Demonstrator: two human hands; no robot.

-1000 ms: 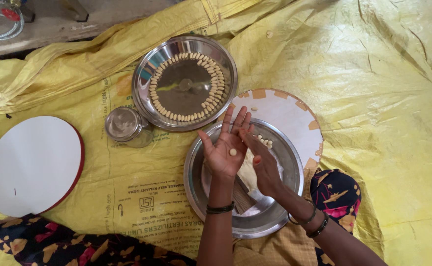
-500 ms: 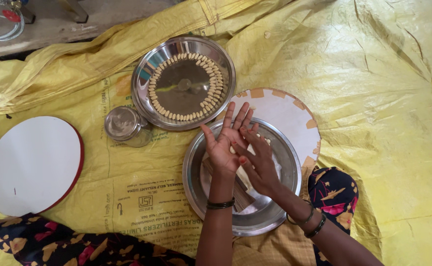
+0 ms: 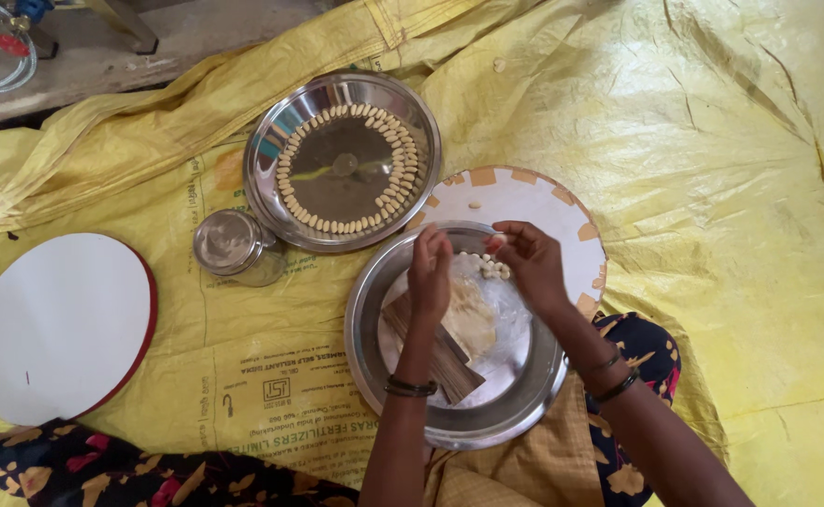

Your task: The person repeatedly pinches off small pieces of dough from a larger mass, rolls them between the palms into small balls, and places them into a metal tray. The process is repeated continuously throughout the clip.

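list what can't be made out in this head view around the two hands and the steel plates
- Right hand: its fingertips pinch something too small to identify.
- Left hand: palm turned away, so any contents are hidden.
- Near steel plate: both arms cover part of it.
- Small steel container: contents unreadable under glare.
- White round board: cut off by the left edge.

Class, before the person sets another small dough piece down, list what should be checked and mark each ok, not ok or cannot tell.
1. Right hand pinching a piece: cannot tell, fingertips hide it.
2. Left hand clear of the far plate: ok.
3. Dough lump available in the near plate: ok.
4. Ring of pieces tidy: ok.
5. Space left inside the ring: ok, centre bare.
6. Small steel cup upright: ok.
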